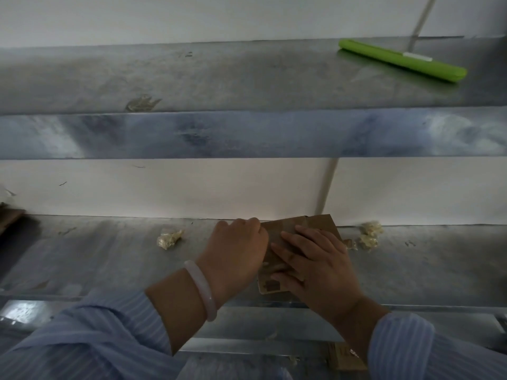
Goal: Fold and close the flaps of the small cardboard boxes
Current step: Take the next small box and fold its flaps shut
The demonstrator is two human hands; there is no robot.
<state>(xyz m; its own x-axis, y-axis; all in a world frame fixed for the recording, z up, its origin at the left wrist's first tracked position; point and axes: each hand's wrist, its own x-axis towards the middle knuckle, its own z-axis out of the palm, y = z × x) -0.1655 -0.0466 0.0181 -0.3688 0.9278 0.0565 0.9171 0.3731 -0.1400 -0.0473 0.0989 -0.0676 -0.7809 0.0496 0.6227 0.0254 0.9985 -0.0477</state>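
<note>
A small brown cardboard box (pixel 288 229) lies on the metal worktop (pixel 109 259), close to the white back panel. My left hand (pixel 237 253) grips its left side, fingers curled over the far left edge. My right hand (pixel 315 259) rests flat on top of the box, fingers straight and pointing left, pressing the cardboard down. A printed flap end (pixel 270 287) sticks out toward me below the hands. Much of the box is hidden under both hands.
Crumpled scraps of yellowish tape lie on the worktop to the left (pixel 168 238) and to the right (pixel 369 235). A green roll (pixel 402 60) lies on the upper metal shelf. Another cardboard piece (pixel 344 356) shows below the worktop edge; brown cardboard (pixel 8 220) at far left.
</note>
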